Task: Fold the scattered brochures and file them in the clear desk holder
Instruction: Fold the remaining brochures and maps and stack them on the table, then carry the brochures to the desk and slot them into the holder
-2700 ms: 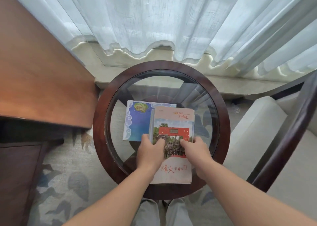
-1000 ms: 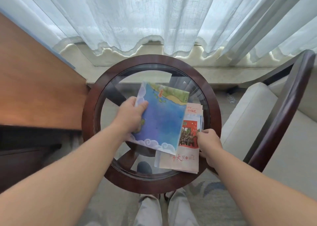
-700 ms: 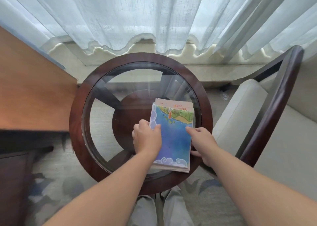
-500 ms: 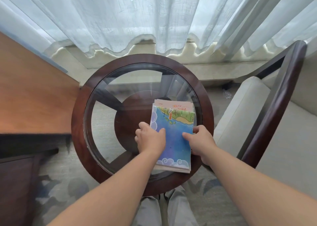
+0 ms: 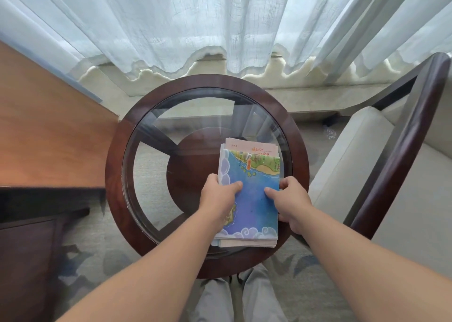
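Note:
A stack of folded brochures lies on the right half of the round glass-topped table (image 5: 117, 174). On top is a blue brochure (image 5: 254, 199) with a map-like picture; a pink-beige brochure (image 5: 252, 145) sticks out beyond its far edge. My left hand (image 5: 217, 197) grips the stack's left edge, thumb on the blue cover. My right hand (image 5: 288, 199) grips the right edge, thumb also on the cover. No clear desk holder is in view.
A wooden desk (image 5: 49, 138) stands to the left of the table. An armchair with a dark wooden frame (image 5: 403, 155) and pale cushions sits at the right. Sheer curtains (image 5: 220, 23) hang behind. My knees (image 5: 234, 299) are below the table's near rim.
My left hand carried the blue brochure from the left and laid it over the red-and-beige one. Both hands have since closed on the stack's side edges, squaring it.

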Motion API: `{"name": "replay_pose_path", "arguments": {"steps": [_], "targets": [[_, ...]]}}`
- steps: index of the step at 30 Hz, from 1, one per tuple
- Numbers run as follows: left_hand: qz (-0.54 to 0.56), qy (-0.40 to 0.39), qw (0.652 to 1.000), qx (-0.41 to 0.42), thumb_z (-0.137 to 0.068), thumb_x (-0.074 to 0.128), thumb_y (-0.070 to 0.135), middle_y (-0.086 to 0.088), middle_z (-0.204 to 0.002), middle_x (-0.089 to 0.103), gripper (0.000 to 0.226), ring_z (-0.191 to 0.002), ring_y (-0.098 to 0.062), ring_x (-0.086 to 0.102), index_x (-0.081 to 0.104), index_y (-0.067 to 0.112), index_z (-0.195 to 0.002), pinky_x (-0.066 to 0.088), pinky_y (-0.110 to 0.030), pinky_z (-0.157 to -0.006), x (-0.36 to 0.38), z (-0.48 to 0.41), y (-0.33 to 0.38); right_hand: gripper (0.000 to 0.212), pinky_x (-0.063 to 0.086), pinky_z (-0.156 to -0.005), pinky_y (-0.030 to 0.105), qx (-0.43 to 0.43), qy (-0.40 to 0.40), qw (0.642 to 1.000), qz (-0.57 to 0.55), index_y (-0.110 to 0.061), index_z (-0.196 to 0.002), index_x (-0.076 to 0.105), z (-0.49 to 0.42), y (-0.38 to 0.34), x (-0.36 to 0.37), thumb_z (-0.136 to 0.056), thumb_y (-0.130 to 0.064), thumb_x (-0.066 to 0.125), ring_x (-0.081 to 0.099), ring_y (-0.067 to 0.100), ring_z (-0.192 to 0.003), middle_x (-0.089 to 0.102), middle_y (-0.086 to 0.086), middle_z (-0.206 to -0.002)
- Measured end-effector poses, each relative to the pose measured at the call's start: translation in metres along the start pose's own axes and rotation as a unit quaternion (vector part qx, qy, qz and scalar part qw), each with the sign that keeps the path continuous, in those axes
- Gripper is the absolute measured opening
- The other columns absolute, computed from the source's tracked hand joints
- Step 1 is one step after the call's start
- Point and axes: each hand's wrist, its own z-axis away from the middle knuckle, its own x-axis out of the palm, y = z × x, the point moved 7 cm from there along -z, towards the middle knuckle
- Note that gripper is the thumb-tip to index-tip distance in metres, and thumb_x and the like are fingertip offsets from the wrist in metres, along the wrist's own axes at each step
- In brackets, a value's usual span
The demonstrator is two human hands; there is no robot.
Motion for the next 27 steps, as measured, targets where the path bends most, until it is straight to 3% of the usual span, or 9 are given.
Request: {"name": "replay_pose_path", "arguments": {"steps": [3,7,10,13,17,19,23,27], "targets": [[0.039,-0.041,0.997,0.044,-0.086,0.071,0.018,-0.001,-0.094,0.073,0.017,-0.078,-0.018,0.074,0.059,0.024,-0.097,0.061,-0.037,-0.063,-0.005,0.0,0.002,0.021,0.059,-0.08,0.051,-0.005,-0.028,0.999,-0.037,-0.021,-0.097,0.05,0.005,-0.003,-0.001,-0.09,-0.024,0.069,0.065,0.022,-0.093,0.063,0.003,-0.105],[0.084,-0.103,0.985,0.109,-0.083,0.072,0.015,-0.005,-0.101,0.074,0.023,-0.09,-0.026,0.073,0.062,0.028,-0.099,0.059,-0.046,-0.075,-0.018,0.001,0.017,0.028,0.058,-0.083,0.05,-0.054,-0.081,0.992,-0.074,-0.022,-0.107,0.048,0.016,-0.025,0.001,-0.089,-0.024,0.07,0.066,0.018,-0.095,0.064,0.0,-0.107],[0.11,-0.12,0.973,0.164,-0.082,0.071,0.009,-0.007,-0.104,0.074,0.029,-0.096,-0.027,0.072,0.064,0.029,-0.102,0.058,-0.041,-0.076,-0.033,0.009,0.037,0.026,0.06,-0.074,0.033,-0.154,-0.113,0.98,-0.061,-0.033,-0.109,0.053,0.034,-0.059,0.005,-0.092,-0.017,0.066,0.068,0.009,-0.092,0.068,-0.002,-0.112],[0.107,-0.114,0.964,0.214,-0.082,0.068,-0.003,-0.002,-0.1,0.075,0.04,-0.093,-0.02,0.072,0.068,0.034,-0.098,0.057,-0.028,-0.072,-0.053,0.019,0.059,0.026,0.059,-0.082,0.036,-0.267,-0.095,0.959,-0.017,-0.033,-0.108,0.057,0.054,-0.088,0.004,-0.093,-0.013,0.064,0.068,0.01,-0.093,0.07,-0.009,-0.107],[0.063,-0.047,0.959,0.273,-0.076,0.064,-0.017,-0.006,-0.108,0.072,0.05,-0.103,-0.021,0.066,0.063,0.011,-0.117,0.055,-0.028,-0.082,-0.076,0.031,0.077,0.044,0.045,-0.069,0.001,-0.367,-0.082,0.925,0.043,-0.054,-0.103,0.05,0.082,-0.113,0.01,-0.094,-0.012,0.061,0.054,-0.018,-0.098,0.06,-0.038,-0.102],[0.054,-0.029,0.958,0.279,-0.076,0.062,-0.018,-0.007,-0.11,0.069,0.048,-0.106,-0.024,0.063,0.062,0.01,-0.115,0.052,-0.034,-0.091,-0.078,0.033,0.074,0.04,0.042,-0.077,0.004,-0.389,-0.072,0.916,0.07,-0.05,-0.113,0.048,0.083,-0.113,0.012,-0.096,-0.016,0.06,0.055,-0.008,-0.103,0.058,-0.028,-0.113],[0.051,-0.02,0.961,0.27,-0.078,0.062,-0.013,-0.001,-0.115,0.07,0.052,-0.11,-0.02,0.063,0.062,0.017,-0.121,0.05,-0.036,-0.096,-0.078,0.029,0.063,0.037,0.048,-0.095,0.03,-0.376,-0.085,0.917,0.105,-0.032,-0.128,0.05,0.075,-0.108,0.022,-0.096,-0.015,0.058,0.055,0.013,-0.112,0.058,-0.009,-0.126],[0.037,-0.024,0.966,0.253,-0.076,0.07,0.007,0.021,-0.101,0.072,0.046,-0.097,0.0,0.065,0.063,0.039,-0.109,0.051,-0.013,-0.077,-0.08,0.028,0.06,0.033,0.049,-0.094,0.038,-0.375,-0.075,0.913,0.139,-0.031,-0.125,0.052,0.071,-0.115,0.021,-0.096,-0.016,0.058,0.057,0.018,-0.111,0.062,-0.007,-0.123]]}}
